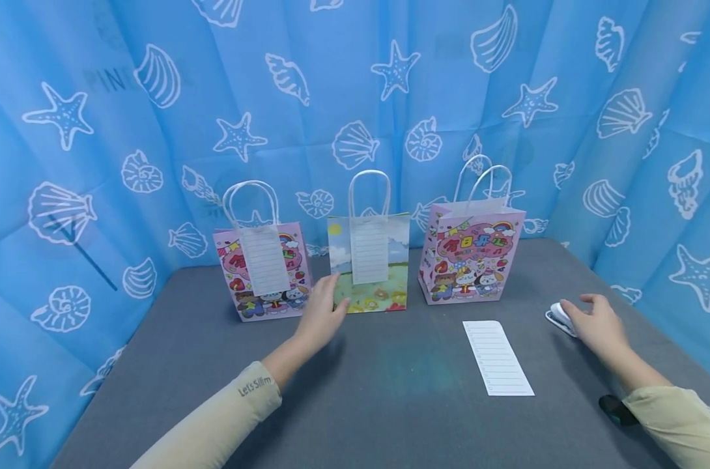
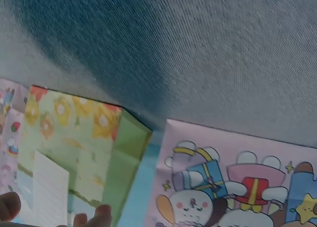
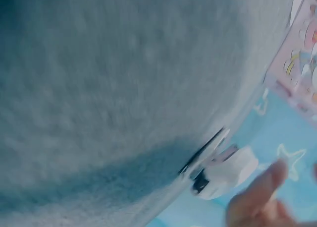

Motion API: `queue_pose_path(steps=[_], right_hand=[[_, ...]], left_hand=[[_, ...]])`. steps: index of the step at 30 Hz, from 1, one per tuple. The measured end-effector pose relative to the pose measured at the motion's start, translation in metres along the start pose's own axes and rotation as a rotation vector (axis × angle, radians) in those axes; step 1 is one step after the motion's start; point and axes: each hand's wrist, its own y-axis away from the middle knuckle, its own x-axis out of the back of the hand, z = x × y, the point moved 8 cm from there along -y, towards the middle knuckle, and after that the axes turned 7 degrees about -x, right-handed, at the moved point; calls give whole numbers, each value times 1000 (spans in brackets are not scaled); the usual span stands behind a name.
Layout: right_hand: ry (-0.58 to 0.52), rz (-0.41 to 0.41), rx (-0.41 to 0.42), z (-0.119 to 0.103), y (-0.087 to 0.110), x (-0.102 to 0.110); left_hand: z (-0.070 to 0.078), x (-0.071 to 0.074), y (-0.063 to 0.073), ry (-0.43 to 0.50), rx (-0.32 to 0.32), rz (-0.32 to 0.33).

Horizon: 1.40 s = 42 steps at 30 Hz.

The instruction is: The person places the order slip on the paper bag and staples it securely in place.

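Note:
My left hand (image 1: 320, 311) is in front of the green-and-blue landscape paper bag (image 1: 369, 298), fingertips close to its lower left side and holding nothing. A lined paper slip (image 1: 369, 251) hangs over that bag's front, below the handle. On the right, my right hand (image 1: 596, 331) is over a small white stapler (image 1: 560, 316) lying on the table. In the right wrist view a gap shows between the blurred fingers (image 3: 260, 195) and the stapler; whether they touch it is unclear. A loose lined paper slip (image 1: 498, 358) lies left of that hand.
A pink cartoon bag (image 1: 267, 306) with a lined slip stands at left. Another pink bag (image 1: 466, 260), its front without a slip, stands at right. A blue shell-print curtain (image 1: 355, 98) hangs behind the grey table (image 1: 390, 391). A dark object (image 1: 617, 410) shows beside the right sleeve.

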Motion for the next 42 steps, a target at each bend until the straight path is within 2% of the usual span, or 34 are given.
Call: queue_pose_path(steps=[5,8,10,12,16,21,29,37,42], right_hand=[[-30,-87,259,-32,13,-18],[-41,-203,379,-48,22,-32],[-57,-308,430,-56,27,-43],[-67,-396,463,-62,31,-52],[-71,-545,458,-65,31,-67],[-66,-670,446,-65,29,-78],[-47,-746,450,-60,23,-85],[-33,-722,523,-61,21,-86],[-15,-710,522,-62,22,-88]], left_hand=[[-2,-22,4,-26,48,-133],[-2,-36,6,-31,89,-215],[0,-44,8,-42,106,-253],[3,-51,9,-48,106,-280],[11,-65,10,-63,105,-340],[19,-84,12,-80,123,-422],[31,-113,11,-130,117,-540],[46,-136,8,-143,88,-628],[57,-150,5,-113,67,-678]])
